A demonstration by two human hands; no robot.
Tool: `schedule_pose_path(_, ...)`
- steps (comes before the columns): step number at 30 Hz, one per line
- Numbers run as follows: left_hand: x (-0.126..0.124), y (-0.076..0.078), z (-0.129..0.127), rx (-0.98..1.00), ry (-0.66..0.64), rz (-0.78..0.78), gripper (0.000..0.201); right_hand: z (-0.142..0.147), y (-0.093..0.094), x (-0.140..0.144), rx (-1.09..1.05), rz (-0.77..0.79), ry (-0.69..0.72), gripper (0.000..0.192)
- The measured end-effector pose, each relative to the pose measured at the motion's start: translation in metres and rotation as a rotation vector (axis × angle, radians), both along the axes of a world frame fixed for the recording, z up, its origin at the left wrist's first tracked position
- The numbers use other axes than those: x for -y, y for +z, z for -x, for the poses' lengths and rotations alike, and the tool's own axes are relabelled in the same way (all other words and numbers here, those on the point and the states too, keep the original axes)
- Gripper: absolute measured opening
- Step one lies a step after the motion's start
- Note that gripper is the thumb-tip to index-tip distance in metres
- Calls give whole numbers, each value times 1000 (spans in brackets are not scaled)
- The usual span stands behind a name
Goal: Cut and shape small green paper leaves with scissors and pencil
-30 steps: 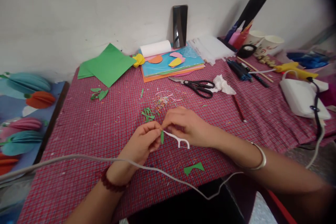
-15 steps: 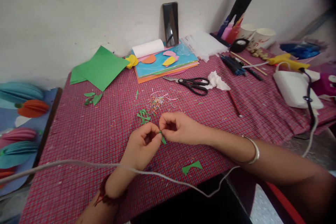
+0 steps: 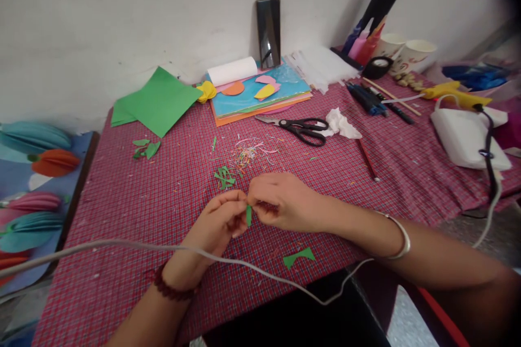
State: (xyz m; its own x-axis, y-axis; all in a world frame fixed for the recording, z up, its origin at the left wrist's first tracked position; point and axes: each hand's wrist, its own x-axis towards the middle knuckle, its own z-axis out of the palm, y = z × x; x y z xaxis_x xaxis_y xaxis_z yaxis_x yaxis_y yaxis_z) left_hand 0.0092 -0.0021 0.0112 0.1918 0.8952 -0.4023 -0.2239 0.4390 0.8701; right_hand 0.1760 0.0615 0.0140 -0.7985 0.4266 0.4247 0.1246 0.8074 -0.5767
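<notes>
2 hands pinching green paper strip (image 3: pixel 248 215), (over checked cloth (image 3: pixel 142 200))

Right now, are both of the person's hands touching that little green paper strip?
Touching. The head view shows the small green strip pinched between the fingertips of the left hand and the right hand, with no gap visible.

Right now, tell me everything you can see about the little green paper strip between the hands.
The small green paper strip is narrow, flat and plain, apparently thin craft paper. It hangs roughly upright above the red checked tablecloth, near the table's front edge. Its top is pinched between the fingertips of the left hand and the right hand; the lower end hangs free. Whether it is creased or rolled cannot be told.
</notes>
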Motion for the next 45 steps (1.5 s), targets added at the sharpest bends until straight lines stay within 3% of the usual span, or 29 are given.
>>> schedule_pose_path(7,2,-9,-2,112,10,59,10,-3,5,-1,139,-350,43,18)
schedule_pose_path(12,1,-8,0,-36,30,-32,10,-6,11,-3,98,-295,11,14)
schedule_pose_path(15,2,1,3,-341,100,-274,15,-9,16,-6,-119,-80,-171,19)
schedule_pose_path(18,5,10,2,-622,175,-548,17,-7,17,-7,-318,329,-301,17)
schedule_pose_path(20,8,13,-1,-683,187,-654,17,-4,14,-7,-347,667,-257,14)
schedule_pose_path(23,12,14,-5,-695,195,-707,17,2,10,-6,-426,1058,-196,28)
schedule_pose_path(25,12,13,-6,-706,203,-714,17,4,8,-6,-481,1186,-185,32)
schedule_pose_path(27,12,10,-6,-710,191,-710,18,5,7,-5,-432,1224,-121,23)
schedule_pose_path(30,11,7,-6,-700,150,-709,17,8,6,-4,-286,1189,-43,10)
schedule_pose_path(35,8,4,-4,-676,94,-591,17,9,3,-1,-163,1010,-112,8)
schedule_pose_path(40,2,1,1,-309,-17,-194,22,5,0,1,-118,463,-140,11)
schedule_pose_path(45,-1,2,0,-25,12,54,20,0,1,0,3,-39,-91,11)
